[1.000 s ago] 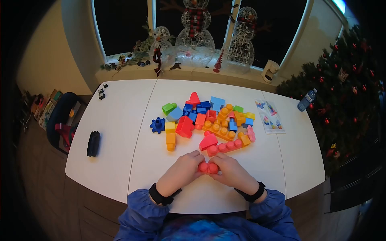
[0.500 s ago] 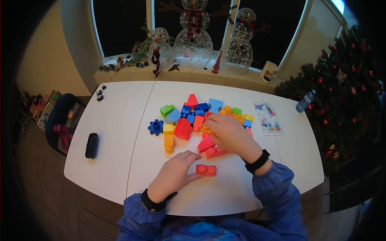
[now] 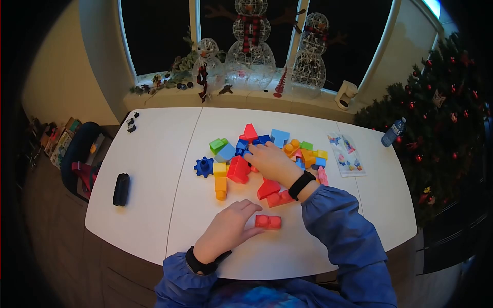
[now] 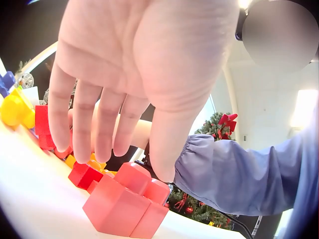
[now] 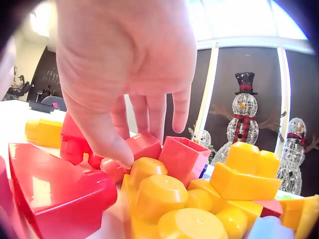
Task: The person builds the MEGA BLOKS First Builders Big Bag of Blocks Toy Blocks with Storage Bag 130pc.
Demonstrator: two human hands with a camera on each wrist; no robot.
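A bottle (image 3: 393, 132) stands at two o'clock on the bench (image 3: 138, 226) and a dark case (image 3: 121, 190) lies at nine; what either contains cannot be told. In the pile, a hollow red block (image 5: 184, 158) faces open side up. A second ago both hands held the pink two-stud block (image 3: 268, 222); now it lies toward six o'clock, the left hand (image 3: 226, 231) just beside it, fingers and thumb apart. The right hand (image 3: 275, 163) has shifted toward ten o'clock since half a second ago, its thumb and fingers about a red block (image 5: 144, 146); whether they clamp it cannot be told.
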